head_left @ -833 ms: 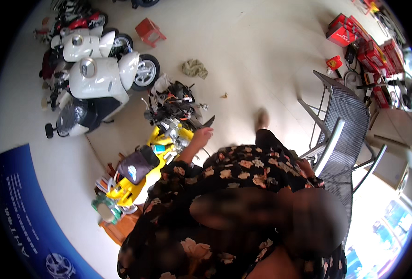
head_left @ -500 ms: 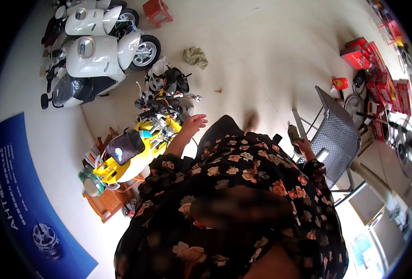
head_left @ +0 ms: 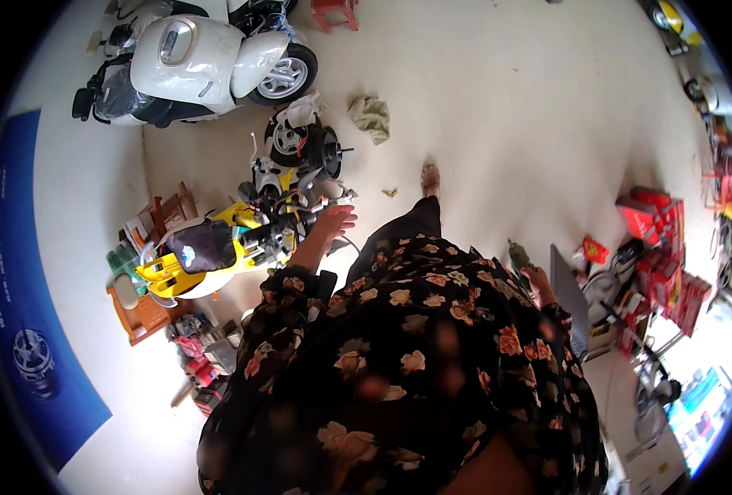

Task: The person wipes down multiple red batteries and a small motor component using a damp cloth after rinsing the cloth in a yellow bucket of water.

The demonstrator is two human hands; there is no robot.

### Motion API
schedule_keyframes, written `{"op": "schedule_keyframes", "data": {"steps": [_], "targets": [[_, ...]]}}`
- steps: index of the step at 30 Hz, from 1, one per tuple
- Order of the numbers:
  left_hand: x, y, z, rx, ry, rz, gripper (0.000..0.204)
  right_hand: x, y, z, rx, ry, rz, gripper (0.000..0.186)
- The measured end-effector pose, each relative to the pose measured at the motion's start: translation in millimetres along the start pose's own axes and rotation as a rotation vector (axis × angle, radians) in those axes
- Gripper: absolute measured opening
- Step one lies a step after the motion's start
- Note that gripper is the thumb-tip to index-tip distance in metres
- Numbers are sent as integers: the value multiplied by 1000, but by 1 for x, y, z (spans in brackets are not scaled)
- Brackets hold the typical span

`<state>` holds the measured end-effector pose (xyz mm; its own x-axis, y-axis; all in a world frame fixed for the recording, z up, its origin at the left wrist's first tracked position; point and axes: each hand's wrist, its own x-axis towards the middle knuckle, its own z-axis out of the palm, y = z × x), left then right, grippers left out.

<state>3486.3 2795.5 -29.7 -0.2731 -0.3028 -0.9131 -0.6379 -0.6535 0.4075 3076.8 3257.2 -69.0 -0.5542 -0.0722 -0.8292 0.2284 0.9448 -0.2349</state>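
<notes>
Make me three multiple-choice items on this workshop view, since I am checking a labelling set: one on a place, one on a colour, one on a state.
1. Where is the left hand?
A. at the front of the yellow scooter
B. on the red stool
C. on the green rag

2. What colour is the complete scooter parked at the top left?
A. red
B. white
C. blue

3. In what state is the yellow scooter?
A. fully panelled
B. partly stripped, front parts bare
C. under a cover

Answers: 1 A, the left hand reaches to its handlebar end. 2 B, its body panels are white. 3 B, bare frame and wiring show ahead of its seat.
</notes>
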Motion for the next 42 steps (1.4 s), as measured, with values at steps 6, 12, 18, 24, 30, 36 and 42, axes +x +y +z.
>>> {"op": "schedule_keyframes", "data": {"steps": [6, 12, 18, 24, 30, 36, 42], "targets": [[62, 85, -12, -190, -30, 49, 40, 23, -102, -48, -105, -75, -52, 58], [121, 214, -35, -366, -17, 126, 39, 74, -233, -88, -219, 11, -200, 56], [183, 336, -53, -537, 74, 172, 52, 121, -345, -113, -177, -80, -114, 58], [252, 402, -73, -835, 70, 138, 46, 199, -451, -143, -595, -204, -137, 53], [334, 457, -86, -1040, 165, 66, 35, 270, -531, -163, -712, -167, -88, 65], [434, 511, -118, -1192, 158, 103, 44, 286, -583, -171, -664, -70, -127, 58], [565, 556, -159, -1318, 167, 58, 63, 282, -617, -168, -686, -27, -48, 50]]}}
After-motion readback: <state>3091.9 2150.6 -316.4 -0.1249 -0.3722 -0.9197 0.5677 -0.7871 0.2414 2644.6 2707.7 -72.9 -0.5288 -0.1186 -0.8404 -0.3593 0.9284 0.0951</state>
